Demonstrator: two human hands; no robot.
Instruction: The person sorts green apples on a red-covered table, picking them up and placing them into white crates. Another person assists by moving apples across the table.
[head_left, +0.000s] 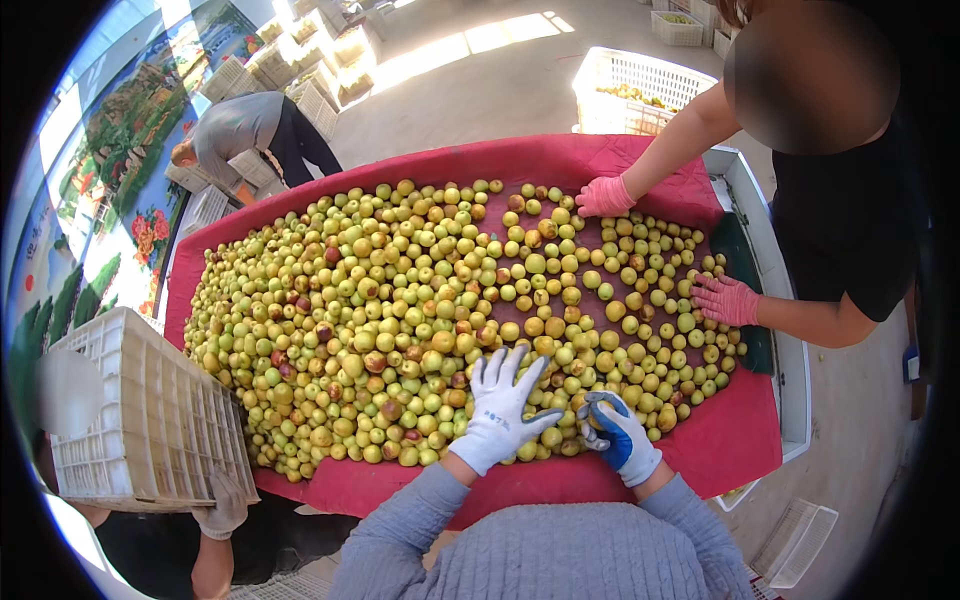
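A broad heap of small yellow-green jujubes, some blotched red-brown, covers a table lined with red cloth. My left hand, in a white glove with grey fingertips, lies spread palm down on the fruit near the front edge and grips nothing. To its right my right hand, in a white and blue glove, is curled around a brownish-yellow jujube, partly hidden by the fingers. Around both hands the fruit lies close together; farther right and towards the back it is looser, with dark red cloth showing.
Opposite at right, a co-worker's pink-gloved hands touch the fruit. At left, another person's gloved hand holds a tilted white plastic crate against the table. A third person bends among crates. A white crate stands behind.
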